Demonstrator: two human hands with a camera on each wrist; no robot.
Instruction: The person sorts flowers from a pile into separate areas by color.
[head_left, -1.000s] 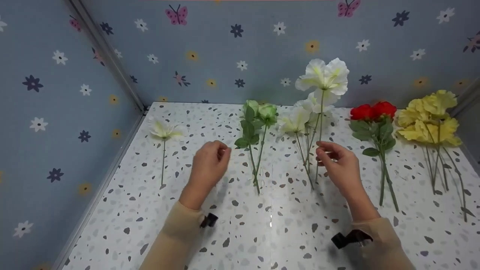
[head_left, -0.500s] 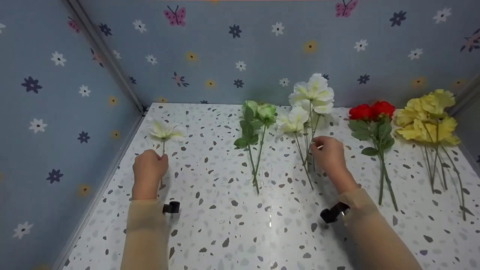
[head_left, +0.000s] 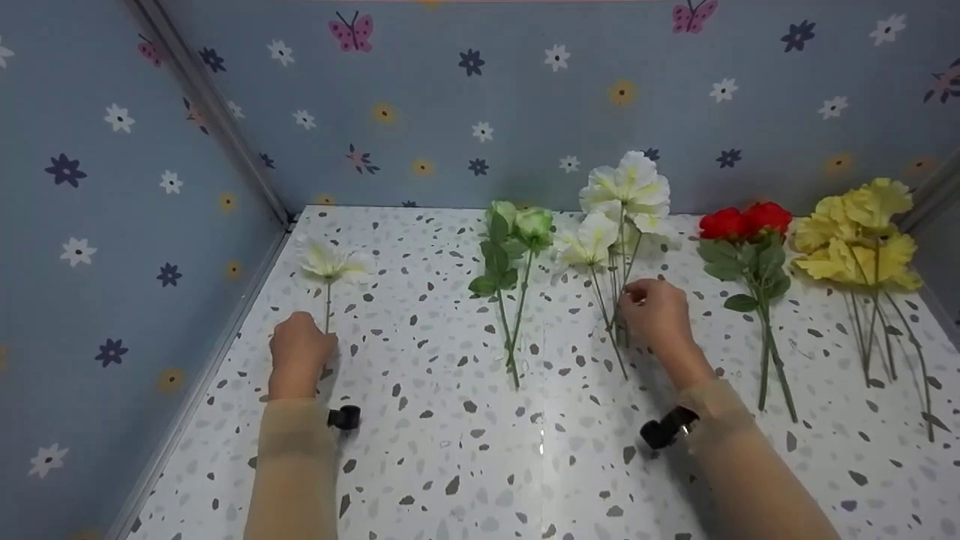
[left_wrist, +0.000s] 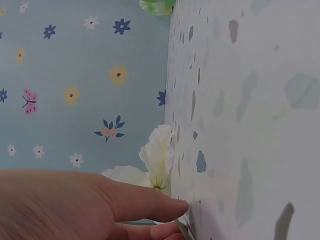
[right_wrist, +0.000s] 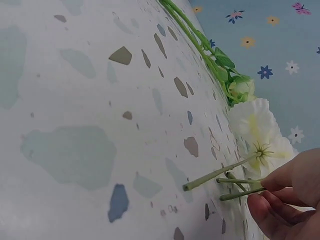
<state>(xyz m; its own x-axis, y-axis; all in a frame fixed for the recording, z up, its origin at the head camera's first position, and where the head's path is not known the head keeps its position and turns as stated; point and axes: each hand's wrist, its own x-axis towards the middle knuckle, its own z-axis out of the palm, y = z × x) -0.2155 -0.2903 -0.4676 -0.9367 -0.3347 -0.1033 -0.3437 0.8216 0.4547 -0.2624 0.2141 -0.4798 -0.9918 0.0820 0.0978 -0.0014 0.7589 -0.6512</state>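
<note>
At the left of the head view a single white flower point(head_left: 330, 262) lies on the speckled table. My left hand point(head_left: 300, 349) is at the lower part of its stem; in the left wrist view the thumb and fingers point(left_wrist: 150, 205) close on the green stem, partly hiding it. A bunch of several white flowers point(head_left: 626, 187) lies right of centre. My right hand point(head_left: 656, 311) pinches a stem there between thumb and fingertips. The right wrist view shows the stem ends point(right_wrist: 235, 181) poking out beside those fingers, one white bloom point(right_wrist: 260, 135) behind them.
Between the hands lie green roses point(head_left: 517, 225) with leafy stems. Red roses point(head_left: 746, 221) and yellow flowers point(head_left: 859, 240) lie farther right. Patterned blue walls point(head_left: 510, 97) stand at the back and left of the table point(head_left: 450, 450).
My left hand has moved left from mid-table to the single white flower's stem, then slightly nearer me. My right hand has lowered a raised white flower onto the bunch, still gripping its stem.
</note>
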